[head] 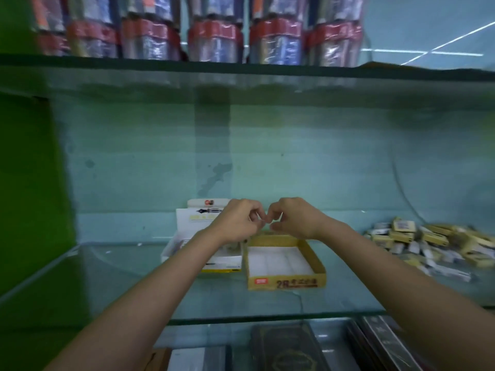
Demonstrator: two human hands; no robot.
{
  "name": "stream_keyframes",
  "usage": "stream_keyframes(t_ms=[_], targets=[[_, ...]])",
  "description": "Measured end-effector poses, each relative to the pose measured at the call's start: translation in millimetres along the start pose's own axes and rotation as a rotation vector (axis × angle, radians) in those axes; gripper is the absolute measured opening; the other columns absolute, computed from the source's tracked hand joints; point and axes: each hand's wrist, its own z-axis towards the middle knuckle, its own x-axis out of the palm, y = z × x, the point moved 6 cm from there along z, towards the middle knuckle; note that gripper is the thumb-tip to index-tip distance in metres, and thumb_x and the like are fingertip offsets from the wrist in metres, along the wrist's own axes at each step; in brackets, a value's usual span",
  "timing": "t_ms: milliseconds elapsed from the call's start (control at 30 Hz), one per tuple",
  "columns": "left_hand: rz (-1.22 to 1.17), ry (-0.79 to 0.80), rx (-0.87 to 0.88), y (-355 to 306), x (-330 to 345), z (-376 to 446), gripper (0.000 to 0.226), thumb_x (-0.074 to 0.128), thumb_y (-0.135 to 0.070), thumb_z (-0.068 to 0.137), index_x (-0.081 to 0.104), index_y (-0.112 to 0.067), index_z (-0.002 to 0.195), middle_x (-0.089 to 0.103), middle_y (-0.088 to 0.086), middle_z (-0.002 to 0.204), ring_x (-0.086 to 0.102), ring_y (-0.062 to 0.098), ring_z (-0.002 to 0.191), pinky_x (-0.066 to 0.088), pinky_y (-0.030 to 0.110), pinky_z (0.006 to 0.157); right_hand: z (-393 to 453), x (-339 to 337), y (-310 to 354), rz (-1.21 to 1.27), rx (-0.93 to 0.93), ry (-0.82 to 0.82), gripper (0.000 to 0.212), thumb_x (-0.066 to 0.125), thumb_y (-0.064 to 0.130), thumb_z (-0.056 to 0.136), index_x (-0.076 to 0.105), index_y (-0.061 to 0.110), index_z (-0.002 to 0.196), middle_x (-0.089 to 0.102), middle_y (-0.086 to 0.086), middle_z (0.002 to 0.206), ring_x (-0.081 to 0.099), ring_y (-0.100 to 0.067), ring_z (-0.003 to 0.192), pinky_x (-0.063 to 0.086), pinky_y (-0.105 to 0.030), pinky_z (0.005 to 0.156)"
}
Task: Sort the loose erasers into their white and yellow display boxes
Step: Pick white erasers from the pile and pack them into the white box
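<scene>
- Glass shelf (pixel 267 303) against a pale teal wall carries both display boxes side by side.
- Yellow box (pixel 286 281) sits right of the white box (pixel 187 231).
- Loose erasers (pixel 428 245) lie heaped well apart, far right.
- My left hand (pixel 237 219) and right hand (pixel 293 218) meet above the boxes, fingers curled; whether they pinch anything, I cannot tell.

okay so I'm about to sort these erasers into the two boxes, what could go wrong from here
The eraser pile lies far right of the yellow box, so carried erasers may drop onto the glass shelf. The white box sits partly behind your left hand, so a forearm could nudge it. Mixed colours in the pile invite mis-sorting.
</scene>
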Motion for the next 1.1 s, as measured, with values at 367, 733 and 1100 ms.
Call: stream_keyframes(t_ms=[367,733,1100], targets=[[-0.06,0.114,0.156,-126,91,47,0.018,0.061,-0.023,0.083,0.069,-0.013,0.096,0.07,0.006,0.09,0.062,0.019,0.083,0.046,0.022,0.073,-91,-44,-119,0.001,0.283,-0.072,0.02,0.06,0.014,0.084,0.067,0.014,0.103,0.066,-0.006,0.106,0.059,-0.021,0.1,0.038,-0.021,0.076],[0.08,0.264,0.211,-194,169,65,0.022,0.051,-0.013,0.084,0.067,-0.013,0.099,0.065,0.012,0.108,0.06,0.03,0.1,0.05,0.035,0.085,-149,-66,-200,-0.095,0.514,-0.037,0.021,0.051,0.015,0.089,0.068,0.011,0.1,0.065,-0.007,0.112,0.059,-0.023,0.101,0.039,-0.022,0.073],[0.26,0.243,0.083,-201,194,74,0.027,0.052,-0.019,0.089,0.057,-0.005,0.112,0.058,0.017,0.118,0.056,0.034,0.109,0.046,0.036,0.084,-147,-34,-225,-0.109,0.72,-0.051,0.028,0.046,0.016,0.091,0.06,0.006,0.113,0.059,-0.015,0.12,0.055,-0.028,0.109,0.046,-0.032,0.086]])
